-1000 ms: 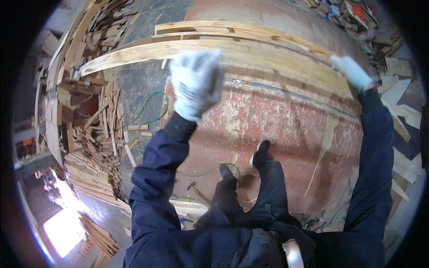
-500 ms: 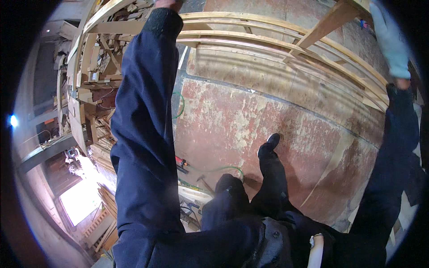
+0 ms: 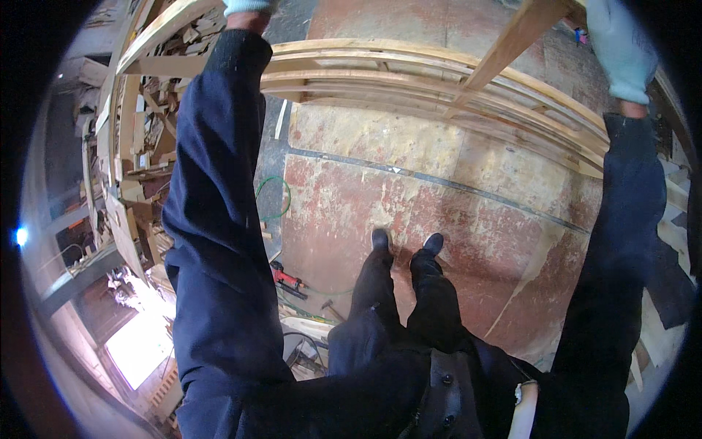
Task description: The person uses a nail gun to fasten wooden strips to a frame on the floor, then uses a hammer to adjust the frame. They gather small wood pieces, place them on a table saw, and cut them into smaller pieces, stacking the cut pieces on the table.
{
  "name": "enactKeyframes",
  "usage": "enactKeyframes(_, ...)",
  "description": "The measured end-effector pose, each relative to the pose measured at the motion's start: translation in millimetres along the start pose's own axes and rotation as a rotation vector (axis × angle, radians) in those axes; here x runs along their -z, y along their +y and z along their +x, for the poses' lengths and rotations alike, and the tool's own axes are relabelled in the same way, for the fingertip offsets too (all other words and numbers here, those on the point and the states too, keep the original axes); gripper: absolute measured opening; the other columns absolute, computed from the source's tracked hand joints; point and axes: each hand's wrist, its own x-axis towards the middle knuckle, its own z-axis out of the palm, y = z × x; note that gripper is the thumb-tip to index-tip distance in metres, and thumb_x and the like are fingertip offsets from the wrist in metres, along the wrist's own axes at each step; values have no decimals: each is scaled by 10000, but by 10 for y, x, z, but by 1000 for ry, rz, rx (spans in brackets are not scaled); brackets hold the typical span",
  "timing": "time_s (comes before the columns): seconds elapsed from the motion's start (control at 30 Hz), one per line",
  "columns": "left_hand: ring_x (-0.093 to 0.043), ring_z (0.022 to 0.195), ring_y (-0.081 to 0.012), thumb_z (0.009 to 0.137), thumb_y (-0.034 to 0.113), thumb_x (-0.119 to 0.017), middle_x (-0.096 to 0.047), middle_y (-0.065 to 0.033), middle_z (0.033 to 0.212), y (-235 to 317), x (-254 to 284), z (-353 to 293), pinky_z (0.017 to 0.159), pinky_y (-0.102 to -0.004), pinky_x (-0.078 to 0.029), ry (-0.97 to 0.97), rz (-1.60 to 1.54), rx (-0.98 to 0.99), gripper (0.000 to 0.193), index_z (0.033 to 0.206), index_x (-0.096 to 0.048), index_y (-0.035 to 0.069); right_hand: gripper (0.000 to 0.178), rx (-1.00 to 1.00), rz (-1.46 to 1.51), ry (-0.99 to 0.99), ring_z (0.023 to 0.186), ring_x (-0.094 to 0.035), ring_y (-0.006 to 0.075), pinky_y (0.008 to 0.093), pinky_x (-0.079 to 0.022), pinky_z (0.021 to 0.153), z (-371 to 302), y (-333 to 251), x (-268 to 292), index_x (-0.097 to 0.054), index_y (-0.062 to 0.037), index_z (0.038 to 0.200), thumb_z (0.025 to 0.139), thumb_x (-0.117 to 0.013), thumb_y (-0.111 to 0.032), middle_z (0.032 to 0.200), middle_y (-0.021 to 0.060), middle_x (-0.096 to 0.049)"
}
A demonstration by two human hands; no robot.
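Both my arms reach forward in dark sleeves toward a long slatted wooden frame [image 3: 351,55] that spans the far side of the view. My left hand [image 3: 247,7], in a pale glove, shows only its cuff end at the top edge; its fingers are out of view. At the far right, my right hand [image 3: 620,55], also in a pale glove, is beside the frame's end near a crosspiece [image 3: 504,55]. The upper edge cuts off its fingers, so I cannot see its grip.
Worn reddish boards [image 3: 439,197] cover the floor under my feet. A red-and-black tool [image 3: 287,278], a hammer [image 3: 333,311] and a green hose [image 3: 274,197] lie to the left. Wood offcuts [image 3: 157,110] are piled at far left; sheets [image 3: 662,329] lie at right.
My left foot has come forward to stand beside the right one. Both arms and the wooden frame have shifted left in view. More of my left glove's cuff now shows.
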Motion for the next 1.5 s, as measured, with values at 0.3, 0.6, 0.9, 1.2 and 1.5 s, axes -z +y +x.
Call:
enactKeyframes(0.3, -668, 868, -300, 974, 207, -713, -678, -138, 900, 208, 574, 151, 810, -422, -528, -287, -294, 199, 323, 1257, -673, 57, 271, 93, 74, -132, 969, -723, 331, 403, -567, 840, -166, 225, 234, -747, -171, 1182, 1054, -565, -326, 1077, 108, -748)
enactKeyframes(0.6, -721, 1009, -267, 1051, 220, -574, -747, -102, 1130, -15, 663, 256, 893, -387, -567, -346, -789, 361, 251, 1220, -708, 92, 239, 56, 8, -129, 980, -719, 325, 420, -563, 841, -108, 140, 304, -738, -177, 1150, 1038, -579, -316, 1083, 84, -750)
enactKeyframes(0.9, -643, 1246, -219, 1044, 247, -673, -666, -143, 1362, -107, 2947, 748, 1063, -346, -536, -35, -1580, 692, 464, 1448, -591, 34, 250, 98, 38, -125, 909, -712, 327, 450, -563, 797, -168, 199, 276, -728, -183, 1064, 1044, -568, -374, 973, 75, -747)
enactKeyframes(1.2, -636, 1268, -236, 1056, 288, -643, -655, -160, 1380, -277, 3379, 865, 1081, -365, -529, 416, -1356, 813, 464, 1442, -596, 35, 274, 65, 46, -113, 738, -681, 280, 455, -546, 708, -93, 116, 282, -645, -176, 876, 1018, -588, -403, 803, 69, -690)
enactKeyframes(1.5, -629, 1290, -253, 1068, 330, -614, -644, -178, 1398, -512, 3335, 393, 1098, -384, -522, 397, -1112, 1118, 470, 1435, -600, 36, 216, 58, 1, -141, 858, -680, 292, 461, -521, 791, 371, -133, 631, -705, -156, 936, 974, -610, -346, 866, 88, -711)
